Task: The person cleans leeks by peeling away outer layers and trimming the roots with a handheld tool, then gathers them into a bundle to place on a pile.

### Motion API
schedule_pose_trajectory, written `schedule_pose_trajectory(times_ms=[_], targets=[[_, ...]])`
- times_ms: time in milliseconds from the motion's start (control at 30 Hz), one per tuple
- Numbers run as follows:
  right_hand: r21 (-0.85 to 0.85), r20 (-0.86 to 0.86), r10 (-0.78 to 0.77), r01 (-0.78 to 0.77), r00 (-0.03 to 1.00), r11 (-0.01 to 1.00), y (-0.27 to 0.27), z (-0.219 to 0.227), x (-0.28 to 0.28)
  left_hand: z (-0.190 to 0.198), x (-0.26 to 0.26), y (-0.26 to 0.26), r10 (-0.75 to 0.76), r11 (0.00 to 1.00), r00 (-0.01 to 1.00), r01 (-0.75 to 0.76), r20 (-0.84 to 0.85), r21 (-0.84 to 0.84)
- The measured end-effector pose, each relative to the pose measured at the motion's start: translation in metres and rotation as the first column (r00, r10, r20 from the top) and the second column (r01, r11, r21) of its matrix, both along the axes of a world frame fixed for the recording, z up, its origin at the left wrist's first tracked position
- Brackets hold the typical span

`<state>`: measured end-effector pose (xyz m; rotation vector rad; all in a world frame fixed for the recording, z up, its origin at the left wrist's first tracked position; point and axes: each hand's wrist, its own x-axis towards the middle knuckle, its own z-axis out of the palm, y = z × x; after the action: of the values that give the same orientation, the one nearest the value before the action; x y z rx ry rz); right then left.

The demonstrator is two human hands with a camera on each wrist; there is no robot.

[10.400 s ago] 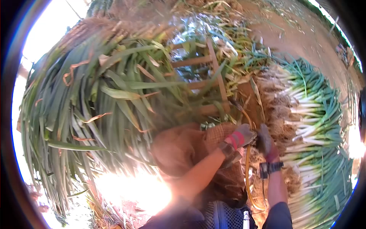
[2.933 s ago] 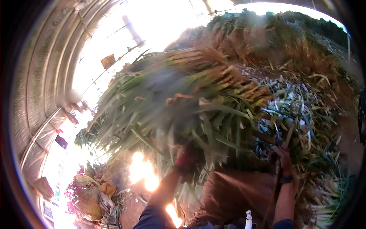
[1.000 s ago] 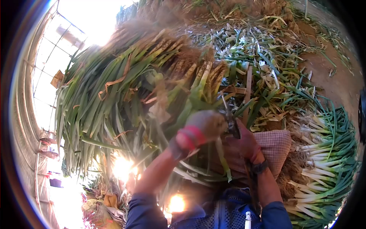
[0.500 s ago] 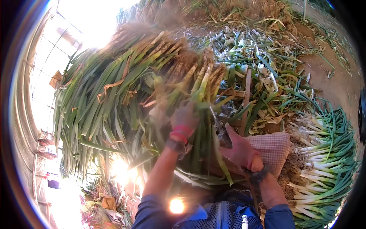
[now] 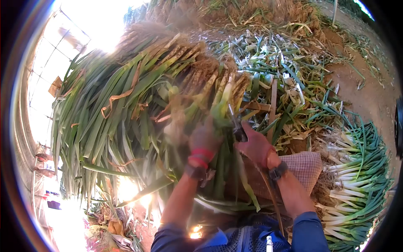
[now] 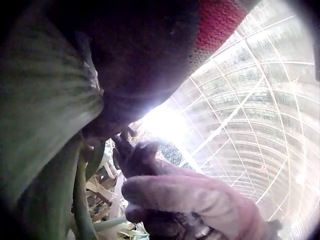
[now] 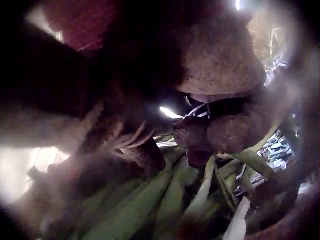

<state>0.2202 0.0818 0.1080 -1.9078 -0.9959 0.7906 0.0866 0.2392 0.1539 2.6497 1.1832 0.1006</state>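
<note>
My gloved left hand (image 5: 205,137) is over the near side of a heap of large green onions (image 5: 121,96), gripping green stalks whose leaves hang below it. Thick green leaves (image 6: 45,115) run close beside that hand in the left wrist view. My gloved right hand (image 5: 256,145) holds a blow gun (image 5: 238,131) with a thin metal nozzle pointing up towards the onions' rooted ends. A brown hose (image 5: 273,199) trails from it towards my body. In the right wrist view, the fingers (image 7: 232,132) of the right hand curl round the dark gun.
Cleaned green onions (image 5: 352,185) with white shafts lie in a row at the right. Stripped leaves (image 5: 273,63) litter the ground ahead, around a wooden frame (image 5: 273,105). A checked cloth (image 5: 300,168) covers my lap. Bare soil (image 5: 357,84) shows at the far right.
The left hand has moved left from beside the blow gun onto the stalks. The right hand has shifted slightly left and up with the gun. Earlier, both hands were together near the lap.
</note>
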Motion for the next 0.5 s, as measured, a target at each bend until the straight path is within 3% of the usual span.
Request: schedule_pose_trajectory(times_ms=[233,300,433,500], targets=[[-0.051,0.082,-0.036,0.040,0.996,0.998,0.063,-0.021,0.055,-0.002,-0.006,0.002,-0.065,0.998,0.995,0.065,0.082,0.004],[-0.085,0.108,-0.105,0.114,0.989,0.990,0.079,-0.018,0.068,-0.004,-0.005,0.003,-0.053,0.999,0.996,0.053,0.065,-0.006],[-0.123,0.041,-0.103,0.107,0.994,0.987,0.103,-0.032,0.094,-0.006,-0.006,0.004,-0.058,0.998,0.996,0.060,0.070,-0.021],[0.032,0.099,-0.158,0.155,0.983,0.987,0.100,-0.035,0.094,-0.007,-0.006,0.004,-0.054,0.998,0.996,0.056,0.067,-0.021]])
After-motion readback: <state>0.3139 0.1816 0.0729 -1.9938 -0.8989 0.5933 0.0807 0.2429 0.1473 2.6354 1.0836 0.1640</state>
